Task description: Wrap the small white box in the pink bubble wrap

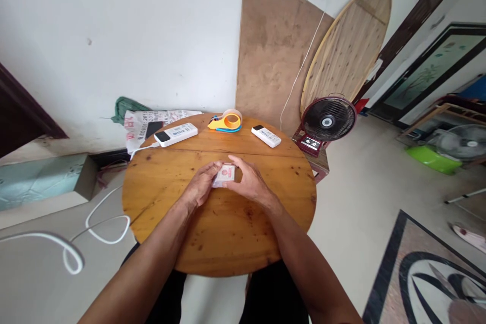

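Over the middle of the round wooden table (220, 233), a small flat pack (227, 172) is held between my hands. It is white with a red print and a see-through edge, and looks like a deck of playing cards. My left hand (203, 180) is closed around its left side, the thumb along the top edge. Curved in a C about the right end is my right hand (250, 180), its thumb at the lower edge and a finger at the upper edge. A gap shows between the right palm and the pack.
Along the table's far side are a white power bank-like device (178, 134) with a white cable (110, 238), an orange-and-blue tape dispenser (226, 121) and a second white device (266, 135). Beyond the right edge stands a dark red fan (326, 121). Boards (279, 35) lean on the wall.
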Motion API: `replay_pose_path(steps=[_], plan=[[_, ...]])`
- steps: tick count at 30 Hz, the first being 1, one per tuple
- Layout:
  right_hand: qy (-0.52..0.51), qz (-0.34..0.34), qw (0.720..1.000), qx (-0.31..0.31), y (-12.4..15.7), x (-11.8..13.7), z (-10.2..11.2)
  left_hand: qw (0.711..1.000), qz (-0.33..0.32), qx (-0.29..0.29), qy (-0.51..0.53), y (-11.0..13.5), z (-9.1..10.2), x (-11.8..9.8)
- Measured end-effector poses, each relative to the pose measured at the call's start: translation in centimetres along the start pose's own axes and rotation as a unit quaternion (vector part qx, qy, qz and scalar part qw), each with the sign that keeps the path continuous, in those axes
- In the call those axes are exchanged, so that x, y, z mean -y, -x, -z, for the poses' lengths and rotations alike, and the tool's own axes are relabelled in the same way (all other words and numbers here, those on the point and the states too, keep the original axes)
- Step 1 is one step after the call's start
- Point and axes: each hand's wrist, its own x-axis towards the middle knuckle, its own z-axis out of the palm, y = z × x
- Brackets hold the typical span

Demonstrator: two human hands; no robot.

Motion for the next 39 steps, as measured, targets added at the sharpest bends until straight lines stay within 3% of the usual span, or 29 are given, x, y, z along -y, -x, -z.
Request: replay_pose_path(steps=[6,14,23,28,39], plan=[[-0.012,-0.082,0.995,0.059,-0.3,-0.8,0.1,0.996,-0.019,-0.073,-0.053,-0.1,-0.1,0.2],[-0.083,-0.073,0.989,0.095,-0.2,-2.3,0.5,0.996,-0.030,-0.033,-0.080,0.4,-0.6,-0.1],[-0.213,-0.107,0.970,-0.046,-1.3,-3.8,-0.9,0.996,-0.025,-0.036,-0.072,0.4,-1.1,-0.1],[-0.233,-0.075,0.964,-0.101,-1.5,-3.7,-1.3,0.994,-0.030,-0.031,-0.097,0.5,-1.0,0.0],[-0.213,-0.013,0.972,-0.093,-0.9,-2.8,-1.1,0.989,-0.052,0.026,-0.137,0.4,-0.7,0.3]])
